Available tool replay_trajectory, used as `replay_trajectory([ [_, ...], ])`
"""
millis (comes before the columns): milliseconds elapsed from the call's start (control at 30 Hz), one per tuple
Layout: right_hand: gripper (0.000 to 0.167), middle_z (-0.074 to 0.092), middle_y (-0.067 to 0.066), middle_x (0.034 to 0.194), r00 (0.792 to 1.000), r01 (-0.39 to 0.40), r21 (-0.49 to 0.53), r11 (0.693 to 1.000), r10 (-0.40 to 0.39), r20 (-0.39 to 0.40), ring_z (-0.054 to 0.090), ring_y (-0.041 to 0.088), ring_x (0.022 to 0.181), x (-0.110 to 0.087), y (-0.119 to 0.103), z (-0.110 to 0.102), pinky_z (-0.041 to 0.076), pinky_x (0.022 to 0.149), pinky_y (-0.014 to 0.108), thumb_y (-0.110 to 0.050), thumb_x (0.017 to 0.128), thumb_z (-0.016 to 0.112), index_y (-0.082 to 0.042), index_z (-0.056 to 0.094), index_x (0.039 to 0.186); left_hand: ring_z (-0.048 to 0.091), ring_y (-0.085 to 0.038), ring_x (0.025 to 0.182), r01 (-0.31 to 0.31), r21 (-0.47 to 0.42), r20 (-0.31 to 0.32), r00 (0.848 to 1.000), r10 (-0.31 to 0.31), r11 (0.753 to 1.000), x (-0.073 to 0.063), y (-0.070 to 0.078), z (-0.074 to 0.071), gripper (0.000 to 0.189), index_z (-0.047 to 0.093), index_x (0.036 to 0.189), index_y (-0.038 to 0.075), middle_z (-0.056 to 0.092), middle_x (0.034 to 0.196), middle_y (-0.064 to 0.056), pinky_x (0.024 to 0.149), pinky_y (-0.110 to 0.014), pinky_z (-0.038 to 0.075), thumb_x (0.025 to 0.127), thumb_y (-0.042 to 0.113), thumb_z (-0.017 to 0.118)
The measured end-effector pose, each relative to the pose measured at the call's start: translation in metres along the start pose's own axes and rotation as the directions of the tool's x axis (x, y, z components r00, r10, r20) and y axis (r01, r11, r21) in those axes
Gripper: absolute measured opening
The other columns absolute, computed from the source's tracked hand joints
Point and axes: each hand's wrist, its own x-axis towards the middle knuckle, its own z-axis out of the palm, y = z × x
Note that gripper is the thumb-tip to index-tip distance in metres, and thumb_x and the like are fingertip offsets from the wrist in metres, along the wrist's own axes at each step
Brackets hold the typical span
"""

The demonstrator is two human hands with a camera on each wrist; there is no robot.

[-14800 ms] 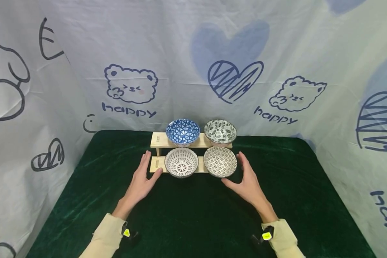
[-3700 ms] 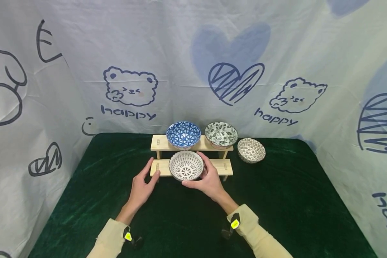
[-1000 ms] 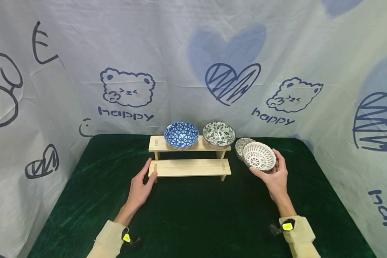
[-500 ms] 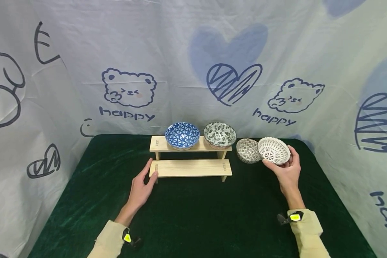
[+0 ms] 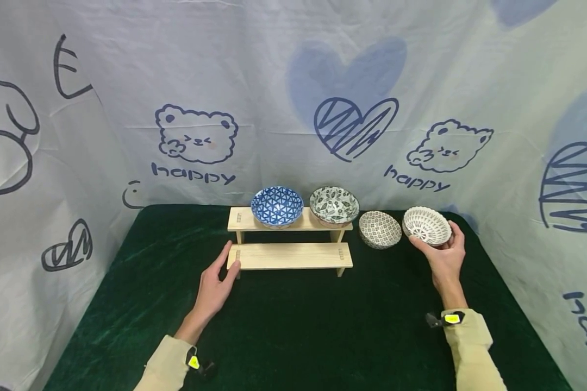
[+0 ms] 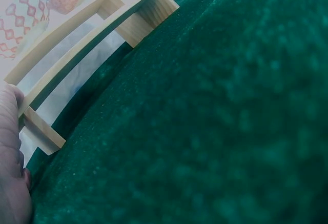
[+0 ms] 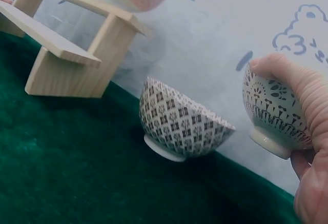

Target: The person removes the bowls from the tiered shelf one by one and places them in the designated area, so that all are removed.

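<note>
White bowl [image 5: 426, 225] in right fingers [image 5: 457, 237] — mouth up, foot down

The pale two-tier wooden stand [image 5: 288, 256] looks smooth and matt, with fine visible grain. The white round dark-flecked bowl [image 5: 426, 225] and the brown-and-white round checked bowl [image 7: 182, 124] look like glazed ceramic, smooth and softly glossy. The dark green cloth [image 5: 293, 331] has a velvety pile; the white printed backdrop [image 5: 274, 70] is matt, creased cloth.
</note>
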Motion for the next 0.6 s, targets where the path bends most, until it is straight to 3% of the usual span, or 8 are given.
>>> replay_trajectory([
  [233, 0.100, 0.045, 0.012, 0.158, 0.999, -0.046, -0.063, 0.997, 0.045, -0.019, 0.046, 0.020, 0.139, 0.010, 0.013, -0.006, 0.039, 0.121, 0.039, -0.001, 0.074, 0.093, -0.019, 0.036, 0.155, 0.031, -0.032, 0.156, -0.005, -0.004, 0.001, 1.000, 0.005, 1.000, 0.000, -0.001, 0.000, 0.065, 0.032, 0.165, 0.013, 0.031, 0.170, -0.006, 0.124, -0.061, 0.025, 0.109, 0.039, 0.055],
  [600, 0.103, 0.045, 0.012, 0.158, 0.997, -0.072, -0.102, 0.992, 0.069, -0.031, 0.045, 0.019, 0.138, 0.019, 0.033, -0.010, 0.039, 0.120, 0.038, -0.003, 0.073, 0.094, -0.016, 0.034, 0.156, 0.033, -0.032, 0.155, 0.002, 0.002, -0.001, 1.000, -0.002, 1.000, 0.000, 0.000, 0.000, 0.066, 0.032, 0.165, 0.013, 0.032, 0.170, -0.004, 0.124, -0.061, 0.026, 0.109, 0.040, 0.055],
])
